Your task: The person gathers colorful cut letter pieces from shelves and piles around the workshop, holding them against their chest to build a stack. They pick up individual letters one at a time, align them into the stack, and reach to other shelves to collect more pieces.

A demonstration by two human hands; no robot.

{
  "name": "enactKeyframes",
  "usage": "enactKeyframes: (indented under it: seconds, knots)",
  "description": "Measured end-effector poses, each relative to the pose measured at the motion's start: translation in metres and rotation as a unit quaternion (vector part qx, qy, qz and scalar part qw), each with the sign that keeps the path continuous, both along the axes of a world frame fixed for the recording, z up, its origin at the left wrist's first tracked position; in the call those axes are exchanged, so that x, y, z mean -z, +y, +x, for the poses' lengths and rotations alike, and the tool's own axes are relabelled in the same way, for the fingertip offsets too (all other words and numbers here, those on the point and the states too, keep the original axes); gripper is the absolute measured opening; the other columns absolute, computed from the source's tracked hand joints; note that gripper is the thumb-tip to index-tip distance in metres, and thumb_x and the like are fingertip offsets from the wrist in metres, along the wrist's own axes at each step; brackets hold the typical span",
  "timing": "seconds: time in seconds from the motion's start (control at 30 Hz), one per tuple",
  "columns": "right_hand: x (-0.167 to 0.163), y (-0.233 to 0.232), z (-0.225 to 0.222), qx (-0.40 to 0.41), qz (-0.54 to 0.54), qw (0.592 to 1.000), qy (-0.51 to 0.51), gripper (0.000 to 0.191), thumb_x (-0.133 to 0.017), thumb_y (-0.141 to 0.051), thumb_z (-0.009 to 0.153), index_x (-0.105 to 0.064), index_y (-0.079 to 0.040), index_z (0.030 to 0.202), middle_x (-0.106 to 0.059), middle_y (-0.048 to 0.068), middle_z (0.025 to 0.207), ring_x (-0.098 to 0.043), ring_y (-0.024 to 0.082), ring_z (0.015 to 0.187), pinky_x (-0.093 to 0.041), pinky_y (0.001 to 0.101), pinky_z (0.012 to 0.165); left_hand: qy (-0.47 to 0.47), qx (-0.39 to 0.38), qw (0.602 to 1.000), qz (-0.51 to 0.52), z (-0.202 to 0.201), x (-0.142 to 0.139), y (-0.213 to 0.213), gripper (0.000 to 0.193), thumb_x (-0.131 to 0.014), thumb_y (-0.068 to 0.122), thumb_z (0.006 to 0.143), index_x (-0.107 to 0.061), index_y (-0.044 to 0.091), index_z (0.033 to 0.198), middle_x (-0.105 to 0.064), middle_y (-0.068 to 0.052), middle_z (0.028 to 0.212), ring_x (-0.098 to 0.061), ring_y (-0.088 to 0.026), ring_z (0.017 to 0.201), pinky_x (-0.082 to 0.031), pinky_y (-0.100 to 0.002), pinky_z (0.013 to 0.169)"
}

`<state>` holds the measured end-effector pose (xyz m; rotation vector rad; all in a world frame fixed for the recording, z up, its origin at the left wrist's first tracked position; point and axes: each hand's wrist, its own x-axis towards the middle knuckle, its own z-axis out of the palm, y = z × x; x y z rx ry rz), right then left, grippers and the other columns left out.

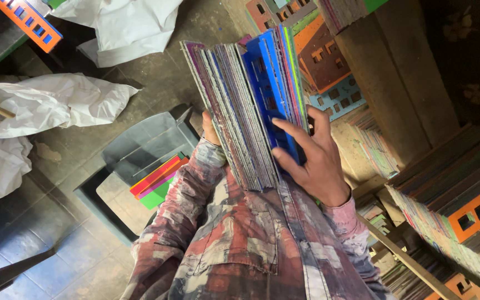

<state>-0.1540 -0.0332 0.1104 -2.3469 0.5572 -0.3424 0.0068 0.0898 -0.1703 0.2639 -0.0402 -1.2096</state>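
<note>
Thick stack of thin colourful flat boards (245, 105) stands on edge against chest, so it stays up. Right hand (312, 161) grips blue board (270, 83), fingers spread, parting stack. Left hand (211, 130) mostly hidden behind stack, seems to prop it. More boards on shelves (451, 194) at right.

The dark tiled floor (62, 244) carries crumpled white sheets (51, 103) and a grey metal box (145, 141) — coloured boards (159, 178) beside it.
</note>
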Motion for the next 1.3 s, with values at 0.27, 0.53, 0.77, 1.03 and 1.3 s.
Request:
enactKeyframes:
  seconds: [0.27, 0.53, 0.77, 1.03, 1.3]
  knots:
    - [0.0019, -0.0012, 0.0013, 0.006, 0.024, 1.0, 0.011, 0.051, -0.075, -0.023, 0.092, -0.064, -0.012, 0.14, -0.047, 0.021, 0.14, -0.055, 0.039, 0.126, -0.049, 0.0441, 0.102, -0.007, -0.004, 1.0, -0.022, 0.0041, 0.0042, 0.0, 0.1, -0.07, 0.074, 0.086, -0.052, 0.0, 0.151, -0.064, -0.02, 0.139, -0.066, -0.035, 0.121, -0.058, -0.049, 0.102]
    - [0.0038, 0.0001, -0.0015, -0.003, 0.011, 1.0, 0.01, 0.045, -0.078, -0.022, 0.093, -0.066, -0.016, 0.136, -0.046, 0.022, 0.141, -0.055, 0.039, 0.129, -0.049, 0.044, 0.104, 0.006, -0.002, 1.0, -0.004, 0.0004, 0.0058, -0.0006, 0.101, -0.069, 0.075, 0.084, -0.05, 0.001, 0.15, -0.064, -0.02, 0.139, -0.067, -0.034, 0.121, -0.058, -0.049, 0.102]
    - [-0.0023, 0.0006, 0.0038, 0.001, 0.003, 1.0, 0.017, 0.061, -0.089, -0.026, 0.083, -0.065, -0.015, 0.138, -0.045, 0.02, 0.141, -0.053, 0.041, 0.13, -0.047, 0.046, 0.106, -0.014, 0.006, 1.0, 0.006, 0.0021, 0.0053, 0.0007, 0.106, -0.068, 0.08, 0.083, -0.051, -0.001, 0.15, -0.065, -0.023, 0.137, -0.068, -0.036, 0.117, -0.06, -0.05, 0.096]
    - [-0.0031, 0.001, 0.0058, 0.001, 0.018, 1.0, 0.021, 0.06, -0.087, -0.024, 0.084, -0.064, -0.016, 0.139, -0.044, 0.019, 0.141, -0.054, 0.039, 0.13, -0.047, 0.0453, 0.105, -0.005, 0.007, 1.0, 0.004, 0.0042, 0.002, -0.0004, 0.104, -0.069, 0.077, 0.082, -0.051, 0.001, 0.15, -0.064, -0.022, 0.138, -0.068, -0.035, 0.119, -0.06, -0.05, 0.097]
    - [0.0031, -0.0017, 0.0025, 0.013, 0.039, 0.999, 0.029, 0.051, -0.072, -0.017, 0.093, -0.06, -0.013, 0.142, -0.044, 0.019, 0.139, -0.056, 0.038, 0.12, -0.049, 0.0423, 0.098, 0.011, -0.007, 1.0, -0.012, 0.0043, 0.0028, -0.0012, 0.102, -0.07, 0.075, 0.084, -0.051, 0.001, 0.151, -0.063, -0.02, 0.14, -0.066, -0.035, 0.121, -0.058, -0.05, 0.101]
